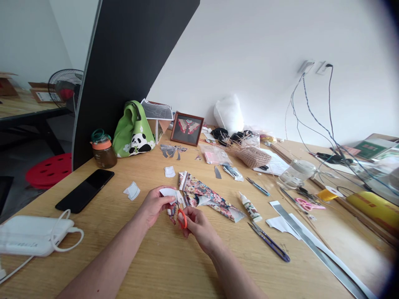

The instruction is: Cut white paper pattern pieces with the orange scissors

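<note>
My left hand [155, 204] pinches a small piece of white-backed fabric [168, 192], with a patterned edge hanging below. In my right hand [197, 226] are scissors with orange handles [182, 218]; the blades meet the piece beside my left fingers. Whether the blades are parted is too small to tell. Just beyond my hands lies a folded floral fabric [210, 192]. Two white cut pieces rest nearby, one paper-like piece [132, 190] to the left and another white piece [169, 171] farther back.
Right of my hands lie a glue bottle [251, 207], thread snips [269, 241], a craft knife [258, 186] and grey strips [311, 238]. A phone [85, 191] and white power bank [35, 235] are at left. Behind stand a green panda bag [133, 131], a jar [104, 153] and a framed piece [187, 128].
</note>
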Action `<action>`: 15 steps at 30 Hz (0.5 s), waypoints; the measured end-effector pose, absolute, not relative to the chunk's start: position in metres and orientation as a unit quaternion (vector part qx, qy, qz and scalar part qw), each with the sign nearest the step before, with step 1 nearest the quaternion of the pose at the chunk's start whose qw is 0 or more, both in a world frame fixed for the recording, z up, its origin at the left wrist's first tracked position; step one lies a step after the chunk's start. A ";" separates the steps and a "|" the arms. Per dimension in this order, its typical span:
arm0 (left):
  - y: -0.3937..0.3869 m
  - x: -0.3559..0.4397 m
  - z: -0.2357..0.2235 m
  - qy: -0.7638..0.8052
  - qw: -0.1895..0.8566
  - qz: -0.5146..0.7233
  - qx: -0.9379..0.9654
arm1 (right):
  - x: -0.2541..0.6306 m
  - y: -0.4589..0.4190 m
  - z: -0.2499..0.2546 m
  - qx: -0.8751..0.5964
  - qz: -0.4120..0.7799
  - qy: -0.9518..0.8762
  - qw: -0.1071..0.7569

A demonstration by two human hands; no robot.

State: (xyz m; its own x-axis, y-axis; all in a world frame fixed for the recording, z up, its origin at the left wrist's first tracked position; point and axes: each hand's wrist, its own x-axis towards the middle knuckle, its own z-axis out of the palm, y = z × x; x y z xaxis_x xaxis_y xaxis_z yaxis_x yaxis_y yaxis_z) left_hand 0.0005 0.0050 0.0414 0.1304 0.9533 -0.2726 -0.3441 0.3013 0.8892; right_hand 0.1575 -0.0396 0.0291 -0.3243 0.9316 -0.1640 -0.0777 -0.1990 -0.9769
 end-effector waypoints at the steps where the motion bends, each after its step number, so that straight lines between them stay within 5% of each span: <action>1: 0.005 0.001 0.042 0.448 0.671 0.483 0.340 | 0.157 -0.040 0.029 -0.431 0.643 -0.496 0.393; 15: 0.004 0.003 0.042 0.444 0.670 0.486 0.342 | 0.157 -0.039 0.028 -0.444 0.628 -0.500 0.398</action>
